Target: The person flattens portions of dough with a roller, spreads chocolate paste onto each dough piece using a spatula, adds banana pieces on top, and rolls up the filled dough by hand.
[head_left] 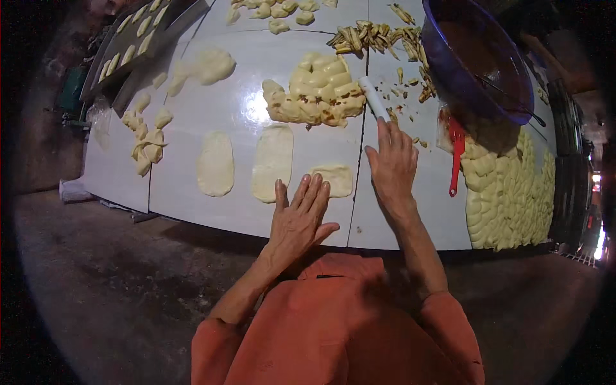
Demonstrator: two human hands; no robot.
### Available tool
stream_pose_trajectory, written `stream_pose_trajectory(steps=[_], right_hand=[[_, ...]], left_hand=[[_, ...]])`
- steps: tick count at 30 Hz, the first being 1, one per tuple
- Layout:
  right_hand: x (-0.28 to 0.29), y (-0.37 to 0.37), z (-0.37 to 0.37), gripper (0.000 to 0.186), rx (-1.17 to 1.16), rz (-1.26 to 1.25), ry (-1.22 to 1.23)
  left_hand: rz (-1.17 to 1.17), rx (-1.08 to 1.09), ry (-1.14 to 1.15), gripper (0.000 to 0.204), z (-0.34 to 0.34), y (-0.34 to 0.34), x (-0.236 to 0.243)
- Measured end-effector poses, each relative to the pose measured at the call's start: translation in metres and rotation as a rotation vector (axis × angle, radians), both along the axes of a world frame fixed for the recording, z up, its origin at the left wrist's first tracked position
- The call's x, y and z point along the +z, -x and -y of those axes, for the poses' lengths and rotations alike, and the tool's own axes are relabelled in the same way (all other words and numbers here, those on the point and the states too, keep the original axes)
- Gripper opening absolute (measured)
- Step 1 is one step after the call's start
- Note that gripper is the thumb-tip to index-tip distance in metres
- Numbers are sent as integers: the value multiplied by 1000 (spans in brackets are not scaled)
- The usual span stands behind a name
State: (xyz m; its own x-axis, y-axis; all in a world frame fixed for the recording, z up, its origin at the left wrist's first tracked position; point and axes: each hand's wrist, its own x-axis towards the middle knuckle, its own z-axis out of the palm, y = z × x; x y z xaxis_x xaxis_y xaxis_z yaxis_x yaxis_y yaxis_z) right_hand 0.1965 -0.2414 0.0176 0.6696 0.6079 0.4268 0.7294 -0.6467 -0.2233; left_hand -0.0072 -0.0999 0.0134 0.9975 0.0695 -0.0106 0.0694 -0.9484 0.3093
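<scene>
My left hand (298, 215) is open and laid flat, thumb apart. Its fingertips overlap the near end of a long flattened oval of dough (273, 163) and the left edge of a shorter flat piece (337, 179). Another flattened oval (215, 163) lies to the left. My right hand (393, 160) reaches forward with its fingers over the near end of a white rolling pin (374, 99); the covered end is hidden. Just left of the pin sits a heap of pale dough lumps (314, 90), its near side smeared with brown filling.
A large purple basin (431, 61) of brown mixture holds a utensil. Beside it lie a red-handled tool (457, 157), banana-like strips (372, 37) and a wide sheet of dough lumps (507, 192). Left are dough scraps (147, 144), flour (212, 66) and a tray of shaped pieces (138, 42).
</scene>
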Motion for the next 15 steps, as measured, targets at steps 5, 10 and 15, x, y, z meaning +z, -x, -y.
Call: stream_pose_trajectory(steps=[5,10,15], right_hand=[[-2,-33,12,58,-198,-123,95],[-11,-35,12,48,-128,-141,133],[31,-10,34,41,-56,-252,-48]], left_hand=[[88,80,-44,81,-9,7,-4],[103,169,14,81,-15,0,-4],[284,248,95,78,-22,5,10]])
